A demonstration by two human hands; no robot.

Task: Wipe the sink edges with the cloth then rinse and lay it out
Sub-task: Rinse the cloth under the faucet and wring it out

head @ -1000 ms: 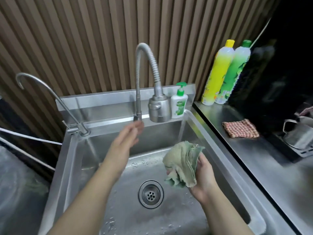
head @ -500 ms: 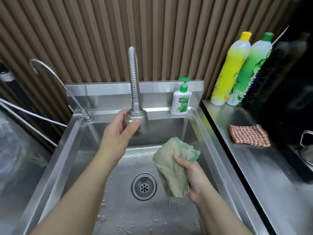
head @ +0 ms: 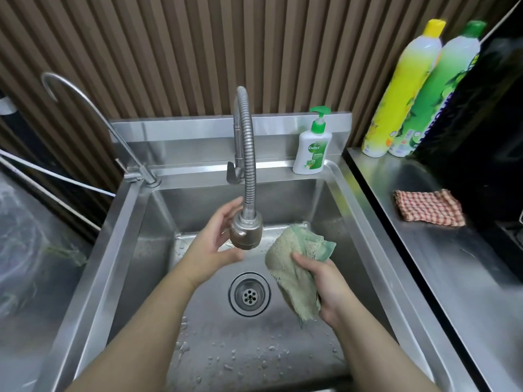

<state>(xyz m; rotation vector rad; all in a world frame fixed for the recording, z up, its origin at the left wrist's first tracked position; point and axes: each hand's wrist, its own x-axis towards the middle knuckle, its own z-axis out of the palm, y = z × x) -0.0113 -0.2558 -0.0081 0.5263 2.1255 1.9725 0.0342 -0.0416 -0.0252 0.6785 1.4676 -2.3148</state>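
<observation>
Low in the frame, the stainless steel sink (head: 93,278) has water droplets scattered over its floor around the round perforated metal drain (head: 249,294). Just right of the drain, the right hand (head: 328,284) grips the crumpled pale green terry cloth (head: 291,267), fingers curled around its bunched middle, while a loose end hangs down over the basin.

The cloth looks soft and limp, light when dry and heavier once soaked. It will probably drape and drip, so it is best held by the bunched middle for rinsing and by two corners for laying out.

At centre frame the left hand (head: 218,241) is spread loosely around the grey metal spray head (head: 245,234), fingers behind it and thumb below. Whether it touches the head I cannot tell. No water is visibly running.

Above, the ribbed flexible steel hose (head: 249,154) arches up from the back ledge, by the small metal tap lever (head: 232,172). To the right stands a white pump bottle of hand soap with a green top (head: 312,148). On the right counter lies a red checked cloth (head: 428,207), with a tall yellow detergent bottle (head: 402,89) and a green one (head: 435,89) at upper right.
</observation>
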